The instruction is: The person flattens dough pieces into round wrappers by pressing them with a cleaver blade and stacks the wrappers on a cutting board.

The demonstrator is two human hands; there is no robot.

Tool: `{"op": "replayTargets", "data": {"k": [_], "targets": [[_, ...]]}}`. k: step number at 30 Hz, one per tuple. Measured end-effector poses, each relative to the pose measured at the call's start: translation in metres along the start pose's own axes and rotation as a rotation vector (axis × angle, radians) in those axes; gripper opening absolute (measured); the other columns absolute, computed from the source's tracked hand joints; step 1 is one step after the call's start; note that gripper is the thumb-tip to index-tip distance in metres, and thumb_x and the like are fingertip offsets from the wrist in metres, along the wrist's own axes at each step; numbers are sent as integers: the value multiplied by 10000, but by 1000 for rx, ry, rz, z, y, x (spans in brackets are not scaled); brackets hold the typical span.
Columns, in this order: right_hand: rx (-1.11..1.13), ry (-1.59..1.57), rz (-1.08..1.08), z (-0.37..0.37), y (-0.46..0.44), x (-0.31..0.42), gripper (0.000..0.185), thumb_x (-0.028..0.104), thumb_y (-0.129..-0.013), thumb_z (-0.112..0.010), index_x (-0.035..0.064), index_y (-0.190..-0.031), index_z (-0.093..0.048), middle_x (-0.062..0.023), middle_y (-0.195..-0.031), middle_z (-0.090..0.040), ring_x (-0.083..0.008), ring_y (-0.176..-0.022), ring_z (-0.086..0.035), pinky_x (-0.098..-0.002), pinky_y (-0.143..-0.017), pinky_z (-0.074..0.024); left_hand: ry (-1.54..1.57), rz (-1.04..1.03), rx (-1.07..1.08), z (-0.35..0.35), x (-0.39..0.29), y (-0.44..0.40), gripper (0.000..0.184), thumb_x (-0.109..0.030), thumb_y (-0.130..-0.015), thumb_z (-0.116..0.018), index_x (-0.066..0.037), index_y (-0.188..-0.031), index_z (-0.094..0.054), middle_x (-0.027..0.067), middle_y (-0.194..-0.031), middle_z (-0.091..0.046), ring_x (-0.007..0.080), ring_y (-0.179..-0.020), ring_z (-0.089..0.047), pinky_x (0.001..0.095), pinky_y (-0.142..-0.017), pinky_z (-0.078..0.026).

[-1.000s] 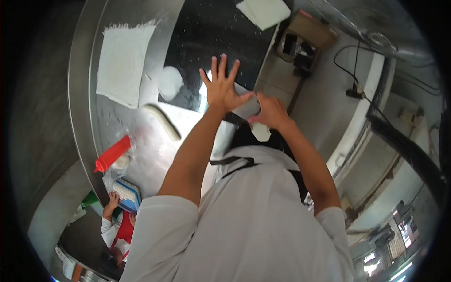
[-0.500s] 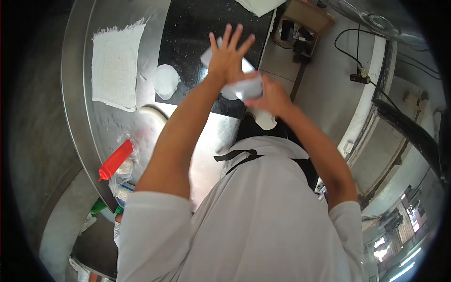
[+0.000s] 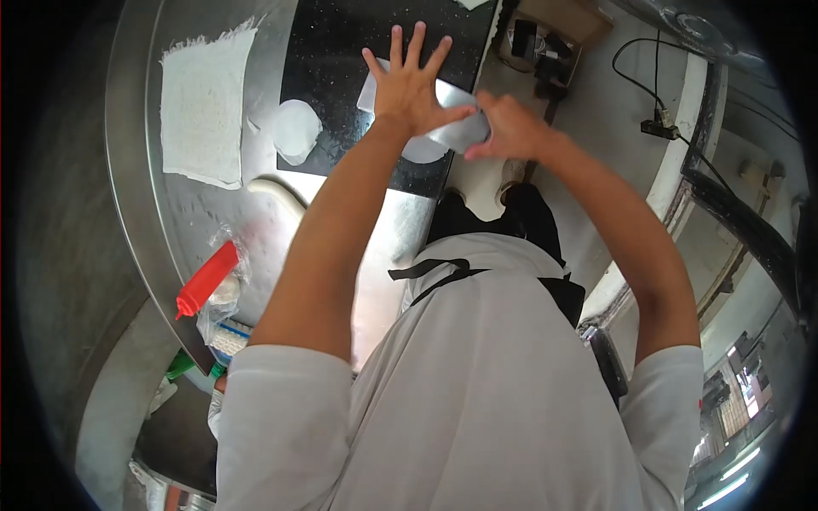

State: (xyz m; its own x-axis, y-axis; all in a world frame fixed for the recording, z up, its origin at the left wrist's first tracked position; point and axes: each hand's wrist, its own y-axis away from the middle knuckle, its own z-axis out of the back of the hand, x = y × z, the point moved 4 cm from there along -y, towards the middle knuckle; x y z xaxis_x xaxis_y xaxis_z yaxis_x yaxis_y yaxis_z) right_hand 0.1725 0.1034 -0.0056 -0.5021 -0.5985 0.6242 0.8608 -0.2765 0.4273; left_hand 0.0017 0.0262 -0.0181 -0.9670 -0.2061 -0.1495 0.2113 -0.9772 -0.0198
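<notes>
A broad, flat, shiny metal blade [image 3: 463, 129] lies over the black board, cleaver-like in shape, its handle not visible. My left hand [image 3: 411, 95] rests flat across its top with the fingers spread. At the blade's right end my right hand [image 3: 509, 128] is closed on it. From under the blade's near edge shows part of a thin white round of dough [image 3: 424, 152]. Another white dough round [image 3: 296, 132] lies left of my left forearm, overlapping the board's edge. A rope of dough [image 3: 279, 194] is on the metal table, partly hidden behind that forearm.
The black speckled board [image 3: 328, 51] sits on a steel table [image 3: 260, 230]. A frayed white cloth [image 3: 203, 106] lies at left. Nearer are a red squeeze bottle [image 3: 207, 279] and a clear plastic bag [image 3: 213, 319]. A cardboard box [image 3: 582, 30] and a power strip [image 3: 659, 129] are at right.
The blade and my right hand have shifted right, and my right elbow has swung outward. More of the dough round shows beneath the blade. My left hand stays flat on it.
</notes>
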Motion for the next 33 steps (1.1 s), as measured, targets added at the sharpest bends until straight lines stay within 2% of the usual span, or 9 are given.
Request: {"op": "replayTargets", "data": {"k": [4,8,10,13,16,18,20,23,33], "targets": [[-52,-62,-36,-24,10,-15,823,430,-612,-962,-10,-1150,-521,-297,-931,-708,-492,-946,-698,-524,-835,-565,57,-51,109,-7,-17,7,1206,-903,-626,-655,-366,-1638,-278,99,-1737,-134,450,-1582,-78,842,-1102,-102],[40,47,29,9,-17,-22,843,438,-609,-962,-12,-1157,-506,-272,-906,-710,-492,-904,-699,-508,-811,-574,66,84,-79,2,-6,-12,1183,-858,-622,-687,-360,-1628,-313,99,-1734,-150,480,-1565,-116,870,-1062,-126],[1,115,110,35,-38,-19,853,456,-601,-967,-17,-1148,-514,-269,-869,-694,-504,-874,-691,-510,-807,-568,-86,328,410,57,-19,-39,1152,-827,-765,-611,-162,-1644,-275,194,-1727,-101,431,-1589,-63,708,-1222,-91],[-164,72,183,24,-30,0,852,448,-596,-970,-23,-1147,-522,-283,-918,-695,-483,-908,-697,-488,-801,-576,-71,181,257,38,-4,-37,1219,-854,-728,-617,-184,-1663,-213,139,-1743,-76,420,-1593,-43,740,-1207,-79],[80,-138,-43,-17,14,-6,847,456,-626,-959,-37,-1161,-525,-324,-1017,-670,-485,-990,-679,-508,-809,-565,88,-114,3,-10,-9,10,1198,-864,-619,-667,-317,-1629,-326,136,-1731,-160,515,-1562,-79,872,-1069,-54],[-77,-69,64,-30,16,-31,814,439,-637,-958,-30,-1142,-524,-302,-940,-685,-488,-928,-688,-506,-789,-567,108,-92,23,-17,-21,6,1235,-882,-588,-653,-319,-1634,-315,139,-1738,-126,514,-1565,-67,896,-1041,-39],[-124,16,144,-23,1,-40,792,415,-644,-959,-27,-1135,-524,-286,-882,-694,-489,-883,-694,-501,-774,-571,11,15,22,6,-28,-10,1058,-714,-720,-740,-291,-1610,-357,129,-1692,-267,447,-1550,-221,814,-1113,-197],[-39,97,163,25,-28,-42,790,390,-647,-962,-32,-1149,-521,-276,-849,-697,-484,-857,-697,-491,-767,-577,-164,262,357,33,-28,-43,1207,-851,-744,-602,-172,-1662,-210,146,-1742,-68,422,-1593,-38,746,-1203,-89],[-21,-6,82,-2,-11,-35,867,456,-634,-964,-41,-1208,-545,-282,-893,-712,-446,-917,-719,-519,-844,-557,-92,19,155,4,-17,-34,1223,-915,-748,-518,-174,-1666,-198,160,-1739,-83,441,-1589,-2,799,-1162,-29]]}}
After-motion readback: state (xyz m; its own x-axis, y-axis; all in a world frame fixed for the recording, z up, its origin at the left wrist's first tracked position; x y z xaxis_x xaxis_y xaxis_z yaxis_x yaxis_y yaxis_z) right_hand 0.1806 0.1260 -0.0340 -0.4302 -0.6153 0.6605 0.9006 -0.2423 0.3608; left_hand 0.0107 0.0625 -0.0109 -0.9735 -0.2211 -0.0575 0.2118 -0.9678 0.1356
